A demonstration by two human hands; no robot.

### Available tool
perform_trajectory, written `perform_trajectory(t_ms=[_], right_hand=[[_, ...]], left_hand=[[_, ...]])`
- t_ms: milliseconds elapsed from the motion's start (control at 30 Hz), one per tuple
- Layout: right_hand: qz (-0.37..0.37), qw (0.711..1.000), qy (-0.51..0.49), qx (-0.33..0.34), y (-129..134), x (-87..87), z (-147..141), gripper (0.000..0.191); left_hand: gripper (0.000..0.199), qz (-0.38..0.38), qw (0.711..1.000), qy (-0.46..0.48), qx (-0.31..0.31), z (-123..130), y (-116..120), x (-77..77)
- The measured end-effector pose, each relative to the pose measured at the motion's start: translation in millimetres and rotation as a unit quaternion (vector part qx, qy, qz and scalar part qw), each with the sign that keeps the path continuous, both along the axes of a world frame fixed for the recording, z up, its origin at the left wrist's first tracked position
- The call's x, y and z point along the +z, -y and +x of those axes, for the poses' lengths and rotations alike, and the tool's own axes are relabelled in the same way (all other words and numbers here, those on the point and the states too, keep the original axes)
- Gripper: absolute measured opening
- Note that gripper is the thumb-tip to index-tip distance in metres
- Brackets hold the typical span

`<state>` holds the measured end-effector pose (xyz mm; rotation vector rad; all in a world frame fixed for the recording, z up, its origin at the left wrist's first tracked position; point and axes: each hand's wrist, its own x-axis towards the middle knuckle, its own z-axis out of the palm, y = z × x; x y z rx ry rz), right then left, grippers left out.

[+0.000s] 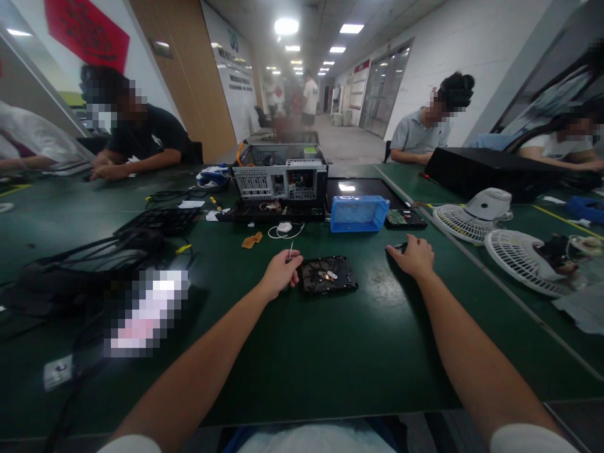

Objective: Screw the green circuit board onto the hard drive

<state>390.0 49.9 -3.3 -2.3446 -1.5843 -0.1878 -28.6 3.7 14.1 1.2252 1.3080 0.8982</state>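
My left hand [280, 275] is closed around a small screwdriver [291, 250], its thin metal shaft pointing up. Just right of those fingers lies an open black hard drive [329, 275] on the green table, with small metal parts showing in its middle. Farther right, my right hand [415, 257] is closed on a small dark flat piece [397, 248] at the tabletop. The thumb and fingers partly hide that piece, so its kind is unclear.
Beyond my hands stand a blue plastic bin [358, 215], an open computer case [280, 176] and a circuit board [404, 218]. White fan parts [523, 258] lie right; black cables and a bag [94, 270] left. A white cable [284, 229] lies ahead. Co-workers sit across the table.
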Motion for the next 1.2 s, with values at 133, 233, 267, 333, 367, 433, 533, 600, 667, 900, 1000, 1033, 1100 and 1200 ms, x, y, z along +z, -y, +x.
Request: perform_trajectory(t_ms=[133, 233, 267, 333, 367, 433, 533, 600, 667, 900, 1000, 1033, 1100, 1200], right_hand=[[-0.010, 0.999, 0.001, 0.045, 4.5, 1.2, -8.1, 0.090], [0.002, 0.999, 0.001, 0.037, 6.8, 3.5, -15.4, 0.091], [0.012, 0.999, 0.005, 0.031, 7.6, 4.7, -17.4, 0.091], [0.036, 0.999, 0.009, 0.025, 9.1, 7.4, -21.0, 0.090], [0.047, 0.998, 0.004, 0.032, 9.9, 8.9, -22.7, 0.089], [0.066, 0.995, -0.018, 0.073, 11.7, 12.2, -26.6, 0.085], [0.101, 0.981, -0.046, 0.162, 14.7, 17.5, -37.4, 0.076], [0.116, 0.974, -0.047, 0.187, 17.1, 21.0, -48.5, 0.071], [0.127, 0.968, -0.058, 0.207, 19.6, 23.9, -61.2, 0.066], [0.141, 0.934, -0.122, 0.305, 25.2, 24.8, -85.7, 0.053], [0.141, 0.920, -0.221, 0.292, 23.5, 22.2, -84.0, 0.062], [0.142, 0.910, -0.279, 0.270, 22.5, 21.3, -82.9, 0.068], [0.146, 0.875, -0.406, 0.221, 20.4, 19.8, -80.8, 0.078], [0.132, 0.811, -0.534, 0.198, 18.2, 18.9, -78.6, 0.072]], left_hand=[[0.038, 0.005, 1.000, 0.002, 0.000, 0.0, -0.9, -1.2], [0.040, 0.011, 1.000, 0.007, -0.002, -0.7, -2.5, -5.0], [0.041, 0.012, 1.000, 0.008, 0.001, -0.9, -3.0, -6.2], [0.045, 0.015, 1.000, 0.012, 0.008, -0.8, -3.7, -7.7], [0.046, 0.017, 1.000, 0.015, 0.011, -0.7, -3.8, -7.9], [0.047, 0.018, 1.000, 0.016, 0.010, -0.1, -3.3, -7.2], [0.043, 0.016, 1.000, 0.008, 0.003, 0.5, -1.9, -5.0], [0.039, 0.017, 1.000, 0.004, -0.002, 0.2, -1.3, -4.2], [0.036, 0.020, 1.000, 0.008, -0.006, -0.4, -1.1, -4.2], [0.035, 0.017, 1.000, 0.009, -0.007, -0.3, -1.4, -4.3], [0.036, 0.013, 1.000, 0.013, -0.014, -1.3, -2.0, -5.0], [0.036, 0.011, 1.000, 0.013, -0.015, -1.8, -2.2, -5.3], [0.037, 0.008, 1.000, 0.010, -0.014, -2.9, -2.5, -5.6], [0.037, 0.008, 1.000, 0.007, -0.016, -4.1, -2.7, -5.5]])
